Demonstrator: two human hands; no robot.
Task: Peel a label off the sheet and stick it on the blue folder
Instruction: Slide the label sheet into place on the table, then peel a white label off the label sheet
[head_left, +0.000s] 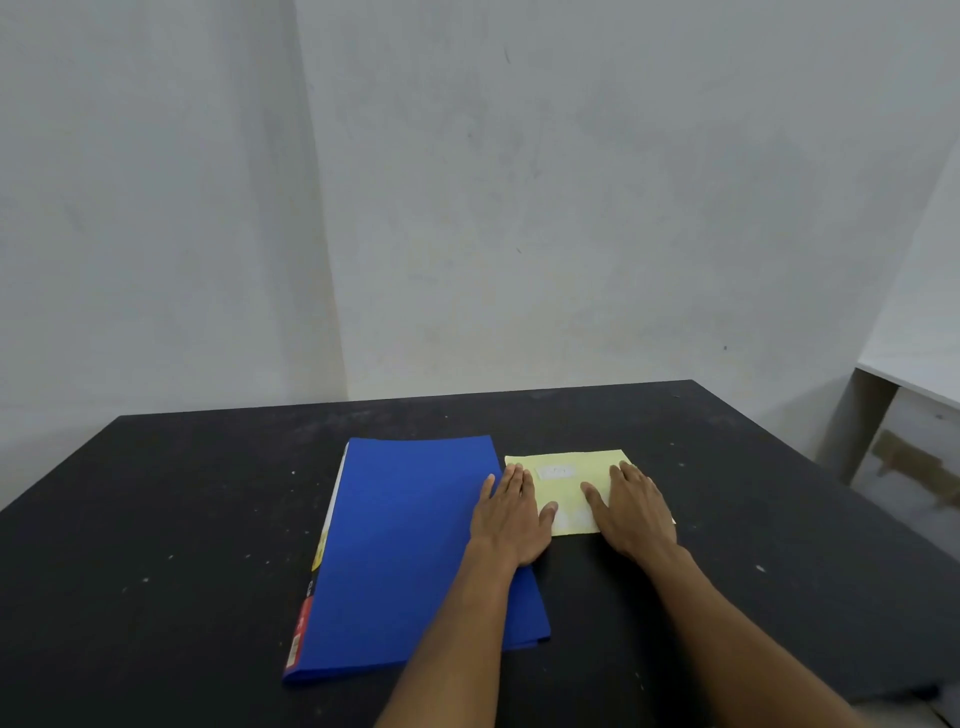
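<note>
A blue folder (410, 551) lies closed on the black table (171, 519), its spine with a red and yellow strip to the left. Right beside it lies a pale yellow label sheet (571, 480) with a white label (557, 472) near its top. My left hand (511, 517) rests flat with fingers spread, partly on the folder's right edge and partly on the sheet's left side. My right hand (631, 512) lies flat on the sheet's right half, covering that part. Neither hand holds anything.
A grey wall stands right behind the table's far edge. A white shelf or desk (906, 384) with a brown side panel stands at the right, beyond the table's right edge.
</note>
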